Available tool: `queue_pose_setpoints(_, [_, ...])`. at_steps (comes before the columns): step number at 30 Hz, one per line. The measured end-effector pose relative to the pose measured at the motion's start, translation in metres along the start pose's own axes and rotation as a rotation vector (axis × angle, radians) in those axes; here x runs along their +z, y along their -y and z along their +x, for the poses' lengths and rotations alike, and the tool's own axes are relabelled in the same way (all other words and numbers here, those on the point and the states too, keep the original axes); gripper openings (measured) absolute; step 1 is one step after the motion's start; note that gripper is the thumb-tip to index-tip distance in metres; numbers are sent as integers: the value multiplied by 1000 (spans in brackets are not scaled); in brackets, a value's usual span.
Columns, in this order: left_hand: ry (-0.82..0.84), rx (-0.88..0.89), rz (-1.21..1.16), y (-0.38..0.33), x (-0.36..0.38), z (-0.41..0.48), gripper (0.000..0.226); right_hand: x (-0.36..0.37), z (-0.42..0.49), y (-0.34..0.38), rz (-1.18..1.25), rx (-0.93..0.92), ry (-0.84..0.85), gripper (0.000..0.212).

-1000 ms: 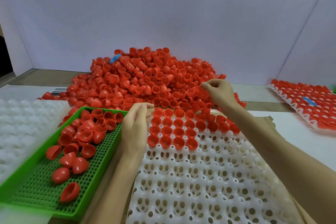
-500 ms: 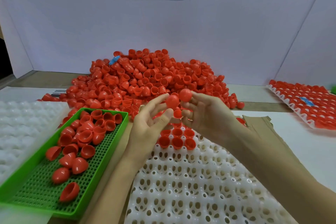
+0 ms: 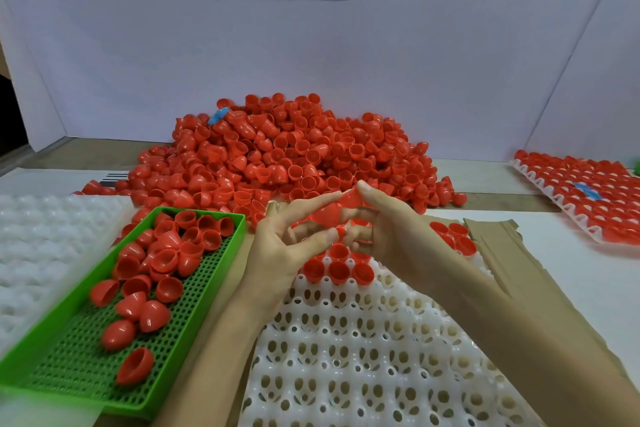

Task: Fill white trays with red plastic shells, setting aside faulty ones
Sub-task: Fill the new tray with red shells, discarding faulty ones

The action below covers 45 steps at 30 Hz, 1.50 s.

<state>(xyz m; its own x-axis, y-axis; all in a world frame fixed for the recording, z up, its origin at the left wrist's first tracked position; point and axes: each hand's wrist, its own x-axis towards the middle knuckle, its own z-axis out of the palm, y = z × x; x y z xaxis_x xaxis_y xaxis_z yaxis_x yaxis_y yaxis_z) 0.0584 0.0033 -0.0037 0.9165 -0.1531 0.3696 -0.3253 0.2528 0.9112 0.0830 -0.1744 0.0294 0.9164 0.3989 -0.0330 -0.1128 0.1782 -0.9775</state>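
Left hand (image 3: 284, 248) and right hand (image 3: 393, 230) each pinch a red shell (image 3: 325, 214); a slack fingertip grip could drop one, uninspected, into the white tray (image 3: 346, 359).

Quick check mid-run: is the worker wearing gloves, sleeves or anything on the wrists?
No. The left hand and right hand are bare, no gloves or rings visible. Both forearms are uncovered to the frame edge, with no sleeves, watch or bands.
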Motion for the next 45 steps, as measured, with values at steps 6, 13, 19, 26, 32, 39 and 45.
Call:
queue_pose_setpoints(6, [-19,-75,-157,-3,-1,0,36,-3,-5,1,-41,-94,21,31])
queue_pose_setpoints(13, [-81,-105,-277,-4,-5,2,43,0,-7,1,-327,-175,-21,12])
queue_pose_setpoints(19, [-24,-140,-207,-5,0,0,44,1,-14,4,-828,-497,-97,32])
queue_pose_setpoints(26, [52,-159,-135,-2,4,-2,29,-15,-29,9,-958,-520,-37,15])
queue_pose_setpoints(32, [17,-117,-84,-2,6,-2,37,-32,-31,32,-1070,-462,-80,10])
queue_pose_setpoints(39, [-159,-108,-89,0,2,1,25,-48,-33,12,-1483,-210,-120,7])
queue_pose_setpoints(45, [-192,-113,-104,2,0,1,20,-43,-32,0,-1531,-138,-117,7])
